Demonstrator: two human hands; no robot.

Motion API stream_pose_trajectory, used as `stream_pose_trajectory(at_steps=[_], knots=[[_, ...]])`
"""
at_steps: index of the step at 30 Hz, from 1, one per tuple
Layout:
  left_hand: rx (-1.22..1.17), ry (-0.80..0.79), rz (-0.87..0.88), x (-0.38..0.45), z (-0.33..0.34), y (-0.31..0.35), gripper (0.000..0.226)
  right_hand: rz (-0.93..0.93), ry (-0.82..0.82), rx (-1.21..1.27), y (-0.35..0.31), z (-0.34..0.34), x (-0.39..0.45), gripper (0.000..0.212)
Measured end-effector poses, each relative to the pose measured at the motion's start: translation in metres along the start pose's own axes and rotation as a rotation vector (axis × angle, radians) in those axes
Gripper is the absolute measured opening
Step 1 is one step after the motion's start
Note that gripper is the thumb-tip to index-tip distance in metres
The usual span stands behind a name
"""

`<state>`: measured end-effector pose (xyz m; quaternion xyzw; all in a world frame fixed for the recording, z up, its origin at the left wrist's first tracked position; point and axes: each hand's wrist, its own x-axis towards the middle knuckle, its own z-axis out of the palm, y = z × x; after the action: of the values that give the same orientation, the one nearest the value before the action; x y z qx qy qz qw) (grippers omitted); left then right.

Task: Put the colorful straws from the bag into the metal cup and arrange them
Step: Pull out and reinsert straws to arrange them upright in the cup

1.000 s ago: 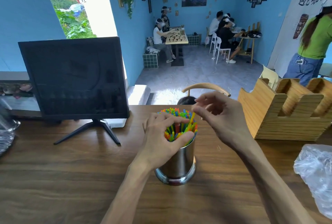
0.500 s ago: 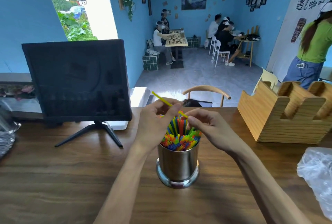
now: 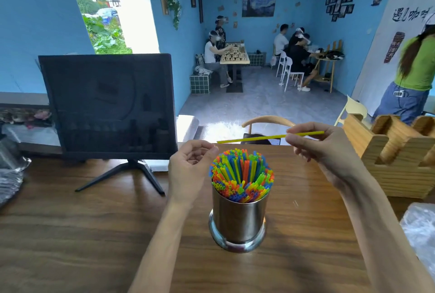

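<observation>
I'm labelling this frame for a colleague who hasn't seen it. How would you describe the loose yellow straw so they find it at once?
Start at the metal cup packed with upright straws on the wooden table. Just above it, the right hand pinches the yellow straw. It alone lies nearly level, outside the cup.

Bright daylight from the blown-out window (image 3: pixel 113 5), sharp centre, wide-angle bending at edges.

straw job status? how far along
Mostly done: the metal cup is packed with colorful straws standing upright. In hand: the right hand pinches one yellow straw level above the cup; the left hand holds nothing. Left: insert it, tidy. Whether the bag still holds straws can't be told.
</observation>
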<state>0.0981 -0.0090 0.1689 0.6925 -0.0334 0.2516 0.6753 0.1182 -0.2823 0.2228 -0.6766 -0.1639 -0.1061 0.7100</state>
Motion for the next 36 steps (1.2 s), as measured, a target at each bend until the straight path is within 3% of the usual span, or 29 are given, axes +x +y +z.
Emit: stream_pose_trajectory(at_steps=[4,7,8,12,13,16,17,22,28,36], knots=[[0.070,-0.035,-0.053,0.000,0.001,-0.008,0.006,-0.027,-0.034,0.062,-0.003,0.008,0.000,0.027],[0.121,-0.062,-0.054,-0.002,0.005,-0.011,0.003,-0.151,-0.018,-0.049,0.000,0.023,-0.003,0.004],[0.132,-0.050,-0.059,-0.002,0.007,-0.012,0.003,-0.195,-0.020,-0.130,0.003,0.029,-0.004,0.008],[0.205,0.063,-0.127,-0.001,0.007,-0.023,0.012,-0.256,-0.007,-0.479,0.022,0.052,-0.015,0.059],[0.202,0.069,-0.159,0.000,0.006,-0.026,0.014,-0.279,-0.004,-0.558,0.029,0.055,-0.018,0.056],[0.218,0.053,-0.216,0.002,0.005,-0.031,0.021,-0.371,-0.057,-0.798,0.045,0.061,-0.028,0.019],[0.217,0.047,-0.223,0.002,0.004,-0.032,0.021,-0.357,-0.086,-0.814,0.049,0.061,-0.029,0.017],[0.213,0.019,-0.298,0.006,0.006,-0.033,0.015,-0.204,-0.010,-0.653,0.047,0.055,-0.024,0.042],[0.228,-0.013,-0.389,0.012,0.005,-0.028,0.013,-0.106,0.039,-0.518,0.046,0.050,-0.025,0.025],[0.448,-0.084,-0.262,0.018,0.001,-0.010,0.017,-0.105,-0.016,-0.457,0.047,0.045,-0.035,0.037]])
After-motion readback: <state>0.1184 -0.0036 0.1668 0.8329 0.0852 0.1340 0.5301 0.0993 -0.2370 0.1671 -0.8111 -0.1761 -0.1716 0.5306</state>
